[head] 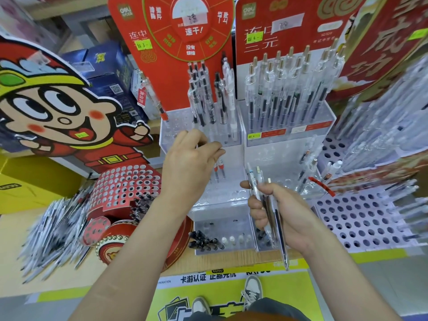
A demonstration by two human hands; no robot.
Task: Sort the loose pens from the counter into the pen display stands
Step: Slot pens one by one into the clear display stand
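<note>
Several pens (269, 205) are bunched in the curled grip of the right hand (289, 214), lower centre-right of the frame. At centre the left hand (192, 163) hovers, loosely extended and holding nothing visible, before the clear display stand (171, 126). More loose pens (53, 228) pile at lower left.

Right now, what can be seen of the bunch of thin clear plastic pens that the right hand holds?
The bunch of thin clear plastic pens is made up of several pens with see-through barrels and dark refills; some have gold or white tops. They lie close together, tilted, with tops away from the person and tips toward the counter edge. Only the right hand touches them, its fingers curled round the middle.
</note>
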